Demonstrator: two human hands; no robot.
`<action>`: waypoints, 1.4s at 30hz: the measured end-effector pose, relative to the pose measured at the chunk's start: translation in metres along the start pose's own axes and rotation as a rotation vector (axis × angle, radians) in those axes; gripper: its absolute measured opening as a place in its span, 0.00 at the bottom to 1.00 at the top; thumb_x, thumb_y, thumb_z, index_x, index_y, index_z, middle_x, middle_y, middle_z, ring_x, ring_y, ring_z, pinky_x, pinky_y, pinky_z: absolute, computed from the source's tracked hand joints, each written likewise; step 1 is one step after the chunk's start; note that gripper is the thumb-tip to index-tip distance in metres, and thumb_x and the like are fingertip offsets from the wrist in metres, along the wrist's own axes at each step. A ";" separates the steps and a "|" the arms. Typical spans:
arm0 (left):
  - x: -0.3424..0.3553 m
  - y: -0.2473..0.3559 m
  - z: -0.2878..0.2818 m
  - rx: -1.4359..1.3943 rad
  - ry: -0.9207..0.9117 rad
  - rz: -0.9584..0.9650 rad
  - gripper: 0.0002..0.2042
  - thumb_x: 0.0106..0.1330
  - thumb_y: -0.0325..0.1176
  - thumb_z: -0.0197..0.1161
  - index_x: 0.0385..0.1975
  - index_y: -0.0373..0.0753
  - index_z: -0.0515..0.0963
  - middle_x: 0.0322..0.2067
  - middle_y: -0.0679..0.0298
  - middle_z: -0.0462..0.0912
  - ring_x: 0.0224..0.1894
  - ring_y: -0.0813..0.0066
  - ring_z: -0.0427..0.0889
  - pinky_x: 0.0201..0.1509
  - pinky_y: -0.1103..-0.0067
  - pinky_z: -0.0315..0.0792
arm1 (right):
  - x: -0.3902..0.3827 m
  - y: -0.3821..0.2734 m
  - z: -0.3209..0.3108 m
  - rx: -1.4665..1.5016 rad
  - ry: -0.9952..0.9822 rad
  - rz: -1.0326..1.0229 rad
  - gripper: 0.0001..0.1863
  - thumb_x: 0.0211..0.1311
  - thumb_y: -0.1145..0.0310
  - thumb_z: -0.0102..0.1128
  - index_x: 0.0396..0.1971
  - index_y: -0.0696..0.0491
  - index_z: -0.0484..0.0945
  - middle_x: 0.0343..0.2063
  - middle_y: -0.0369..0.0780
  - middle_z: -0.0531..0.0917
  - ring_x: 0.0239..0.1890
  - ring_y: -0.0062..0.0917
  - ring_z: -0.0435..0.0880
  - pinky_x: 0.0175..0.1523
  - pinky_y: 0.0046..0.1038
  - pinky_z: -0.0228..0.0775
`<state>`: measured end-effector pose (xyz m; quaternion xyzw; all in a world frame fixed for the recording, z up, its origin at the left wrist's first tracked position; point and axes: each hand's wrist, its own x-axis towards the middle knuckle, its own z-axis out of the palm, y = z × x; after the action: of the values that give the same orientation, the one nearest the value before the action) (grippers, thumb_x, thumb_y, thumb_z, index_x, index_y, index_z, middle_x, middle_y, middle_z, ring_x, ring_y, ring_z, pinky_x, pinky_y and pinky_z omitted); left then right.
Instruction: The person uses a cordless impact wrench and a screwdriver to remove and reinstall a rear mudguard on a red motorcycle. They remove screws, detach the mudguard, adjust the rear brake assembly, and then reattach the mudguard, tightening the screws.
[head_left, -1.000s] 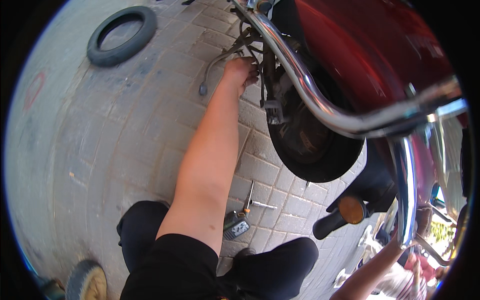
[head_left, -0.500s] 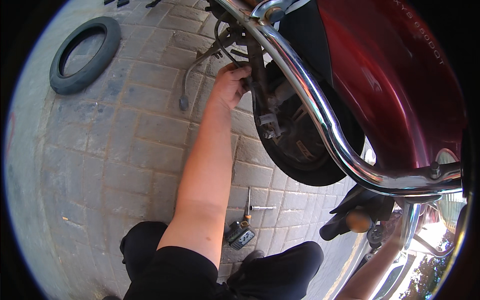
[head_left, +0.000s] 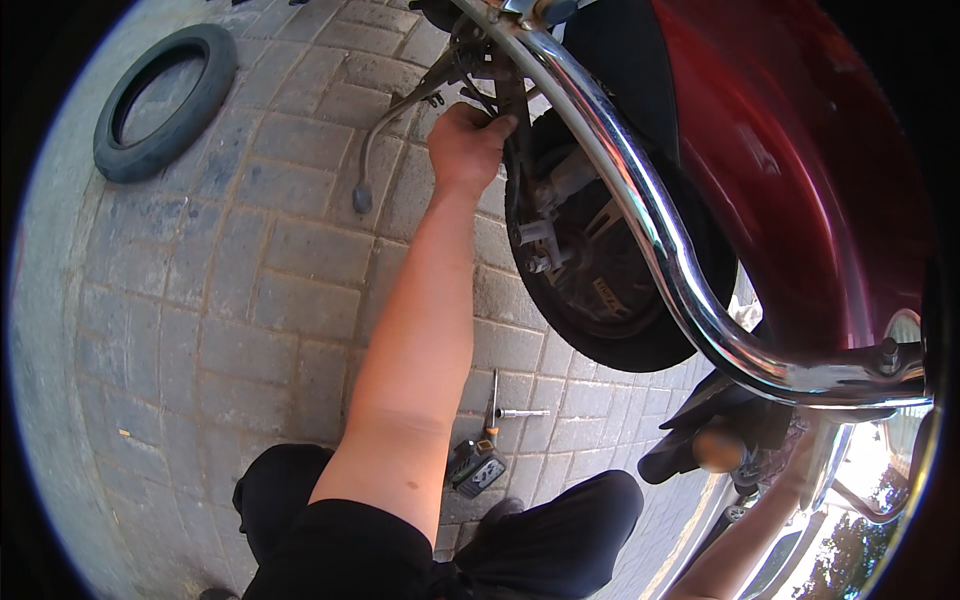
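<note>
Stretched far forward, my left hand is closed, its thumb and curled fingers at a thin black cable beside the dark frame bar of a red scooter. Part of the cable is hidden behind the hand. Just right of it is the wheel, with a bracket and axle nut at its hub. A bent metal stand juts out to the left of the hand. My right hand reaches the scooter at the lower right, by an orange round light; its fingers are blurred and partly hidden.
A thick chrome rail curves over the wheel. One loose tyre lies on the paving at the far left. Between my knees and the wheel lie a screwdriver, a socket tool and a black power tool.
My left hand has turned so its back faces up more, and has shifted slightly up, with the thumb against the frame bar. The whole view has shifted a little; the right hand stays put.
</note>
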<state>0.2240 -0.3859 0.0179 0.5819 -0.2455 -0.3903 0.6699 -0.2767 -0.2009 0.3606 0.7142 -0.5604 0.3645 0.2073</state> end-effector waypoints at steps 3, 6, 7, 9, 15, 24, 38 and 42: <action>-0.008 0.004 0.001 0.162 0.085 0.128 0.13 0.49 0.35 0.72 0.29 0.33 0.80 0.24 0.51 0.83 0.29 0.52 0.83 0.38 0.65 0.75 | -0.001 0.001 0.000 -0.037 0.001 -0.004 0.12 0.68 0.65 0.50 0.41 0.59 0.76 0.35 0.42 0.82 0.34 0.27 0.80 0.37 0.26 0.70; -0.011 0.009 0.004 0.284 0.129 0.201 0.11 0.48 0.32 0.70 0.28 0.34 0.80 0.27 0.49 0.84 0.33 0.50 0.83 0.40 0.64 0.76 | -0.002 0.003 0.000 -0.081 -0.008 -0.010 0.12 0.69 0.65 0.50 0.41 0.58 0.76 0.35 0.41 0.82 0.34 0.27 0.80 0.37 0.26 0.70; -0.012 0.011 0.006 0.349 0.141 0.192 0.10 0.48 0.31 0.69 0.28 0.35 0.80 0.27 0.49 0.84 0.34 0.50 0.83 0.41 0.64 0.76 | -0.002 0.004 -0.001 -0.103 -0.017 -0.016 0.12 0.69 0.65 0.50 0.41 0.58 0.76 0.35 0.41 0.82 0.34 0.27 0.80 0.36 0.26 0.70; -0.012 0.014 0.006 0.394 0.086 0.297 0.11 0.47 0.30 0.68 0.31 0.34 0.81 0.31 0.47 0.84 0.36 0.49 0.83 0.41 0.65 0.76 | -0.001 0.006 -0.002 -0.147 -0.030 -0.025 0.13 0.69 0.65 0.50 0.41 0.58 0.76 0.35 0.41 0.82 0.34 0.27 0.80 0.36 0.26 0.70; -0.008 0.003 -0.024 -0.745 -0.332 -0.356 0.13 0.63 0.20 0.57 0.48 0.32 0.78 0.41 0.59 0.83 0.42 0.65 0.82 0.47 0.62 0.77 | 0.002 0.015 -0.005 -0.353 -0.090 -0.094 0.13 0.69 0.64 0.50 0.42 0.58 0.76 0.35 0.41 0.82 0.33 0.27 0.81 0.35 0.26 0.70; -0.006 -0.003 -0.001 -0.694 -0.133 -0.155 0.15 0.56 0.17 0.62 0.44 0.32 0.77 0.33 0.58 0.81 0.35 0.70 0.80 0.40 0.73 0.76 | 0.004 0.029 -0.017 -0.727 -0.188 -0.253 0.14 0.69 0.62 0.50 0.43 0.57 0.76 0.35 0.41 0.83 0.33 0.27 0.81 0.33 0.26 0.71; 0.006 -0.004 0.023 -0.013 0.132 0.042 0.21 0.49 0.27 0.70 0.41 0.31 0.68 0.36 0.50 0.81 0.38 0.53 0.82 0.44 0.69 0.74 | 0.004 0.047 -0.031 -0.993 -0.268 -0.375 0.15 0.70 0.60 0.50 0.44 0.57 0.76 0.34 0.40 0.83 0.31 0.27 0.82 0.31 0.26 0.71; -0.004 -0.018 -0.007 -0.572 -0.229 -0.157 0.19 0.55 0.25 0.69 0.46 0.36 0.70 0.39 0.60 0.80 0.40 0.65 0.80 0.44 0.70 0.74 | 0.005 0.048 -0.032 -1.034 -0.282 -0.399 0.15 0.70 0.60 0.50 0.44 0.56 0.76 0.34 0.40 0.83 0.31 0.27 0.82 0.30 0.25 0.71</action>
<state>0.2225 -0.3791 -0.0004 0.3393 -0.1537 -0.5572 0.7422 -0.3315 -0.1952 0.3798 0.6538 -0.5423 -0.1021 0.5177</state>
